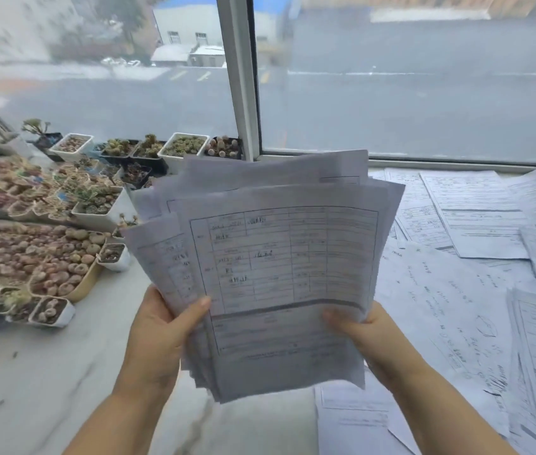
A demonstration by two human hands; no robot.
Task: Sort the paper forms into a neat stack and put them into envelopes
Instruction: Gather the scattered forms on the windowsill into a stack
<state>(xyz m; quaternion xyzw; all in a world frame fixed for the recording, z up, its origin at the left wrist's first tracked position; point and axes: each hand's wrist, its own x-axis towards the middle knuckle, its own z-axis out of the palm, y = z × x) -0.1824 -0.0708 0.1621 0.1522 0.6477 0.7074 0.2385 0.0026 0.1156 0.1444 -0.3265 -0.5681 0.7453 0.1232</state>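
While both hands, left hand (161, 326) and right hand (358, 330), each had a pinching grip on the ragged stack of forms (279, 267) held above the table (63, 389), squaring was the step; next probably tapping edges flush, no envelopes visible.

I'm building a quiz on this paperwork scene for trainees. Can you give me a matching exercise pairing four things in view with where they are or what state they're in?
Things:
1. bundle of forms
2. loose forms
3. succulent pots
4. left hand

Places or states:
A. spread out flat on the sill, at the right
B. held up in the air, edges uneven and fanned
C. crowded on the sill at the left, by the window
D. gripping the bundle's lower left edge, thumb on the front sheet

Pairs: 1-B, 2-A, 3-C, 4-D
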